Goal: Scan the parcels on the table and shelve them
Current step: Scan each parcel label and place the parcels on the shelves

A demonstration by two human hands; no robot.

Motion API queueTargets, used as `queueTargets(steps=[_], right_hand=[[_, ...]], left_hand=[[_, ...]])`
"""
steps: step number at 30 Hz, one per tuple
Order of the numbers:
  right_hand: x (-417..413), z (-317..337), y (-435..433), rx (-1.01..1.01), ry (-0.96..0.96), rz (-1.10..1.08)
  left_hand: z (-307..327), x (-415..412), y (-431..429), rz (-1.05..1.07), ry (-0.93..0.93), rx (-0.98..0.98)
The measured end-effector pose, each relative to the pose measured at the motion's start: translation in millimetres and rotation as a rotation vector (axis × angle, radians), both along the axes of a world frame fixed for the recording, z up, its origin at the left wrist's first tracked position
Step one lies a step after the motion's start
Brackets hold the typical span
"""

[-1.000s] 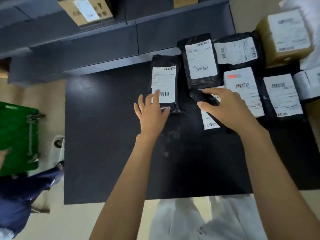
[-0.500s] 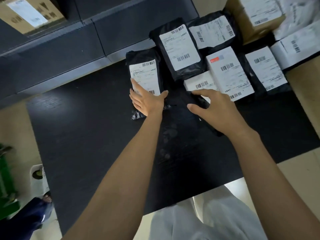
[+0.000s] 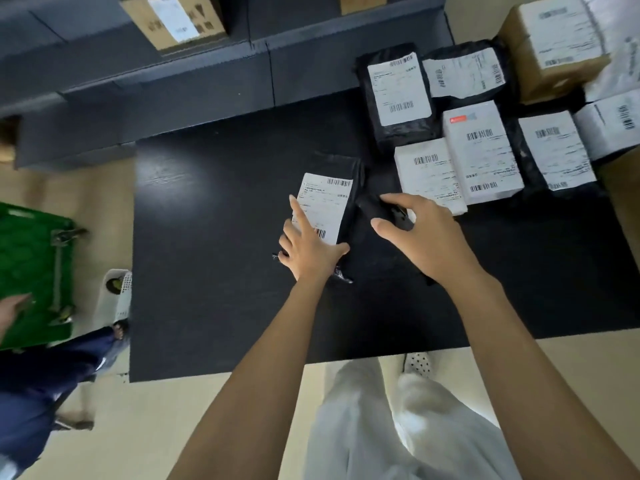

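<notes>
On the black table [image 3: 207, 244] lies a black bag parcel [image 3: 349, 188] with a white barcode label, apart from the other parcels. My left hand [image 3: 308, 247] rests flat on its near end, fingers straight over the label and thumb spread to the right. Just right of it, my right hand [image 3: 426, 244] grips a black handheld scanner [image 3: 377, 211], whose head points toward the parcel's right edge. Several more labelled parcels lie at the table's far right: a black bag [image 3: 398, 95], a second black bag [image 3: 464, 74] and white boxes [image 3: 481, 150].
A dark shelf unit [image 3: 207, 81] runs behind the table with a cardboard box [image 3: 173, 19] on it. A large cardboard box [image 3: 554, 46] stands at the far right. At the left are a green cart [image 3: 31, 271] and another person in blue [image 3: 45, 382].
My left hand has drawn the black bag parcel out of the group toward the near left. My right hand with the scanner has stayed close beside it.
</notes>
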State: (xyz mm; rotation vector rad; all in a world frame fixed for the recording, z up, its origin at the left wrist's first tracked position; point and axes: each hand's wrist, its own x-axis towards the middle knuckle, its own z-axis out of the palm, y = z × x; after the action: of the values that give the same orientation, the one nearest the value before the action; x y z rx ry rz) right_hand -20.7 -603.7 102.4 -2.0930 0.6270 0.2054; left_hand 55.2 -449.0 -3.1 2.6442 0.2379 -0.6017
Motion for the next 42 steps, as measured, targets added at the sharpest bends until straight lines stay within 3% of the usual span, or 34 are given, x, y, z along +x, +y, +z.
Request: queueTargets(steps=[7, 11, 15, 27, 42], right_hand=[[-55.4, 26.4, -2.3, 0.068, -0.075, 0.021], [-72.6, 42.9, -1.0, 0.151, -0.183, 0.052], [-82.1, 58.3, 12.1, 0.275, -0.238, 0.098], [-70.5, 99.1, 65.8, 0.390, -0.335, 0.010], [-76.6, 79.1, 141.2, 0.370, -0.383, -0.207]], left_hand=[[45.9, -70.0, 17.8, -0.001, -0.353, 0.030], [80.4, -74.7, 33.3, -0.088, -0.620, 0.118], [118.3, -65.9, 48.2, -0.222, -0.765, 0.181], [181.2, -23.6, 117.5, -0.403, -0.881, 0.293], [170.6, 19.3, 174.8, -0.661, -0.883, 0.256]])
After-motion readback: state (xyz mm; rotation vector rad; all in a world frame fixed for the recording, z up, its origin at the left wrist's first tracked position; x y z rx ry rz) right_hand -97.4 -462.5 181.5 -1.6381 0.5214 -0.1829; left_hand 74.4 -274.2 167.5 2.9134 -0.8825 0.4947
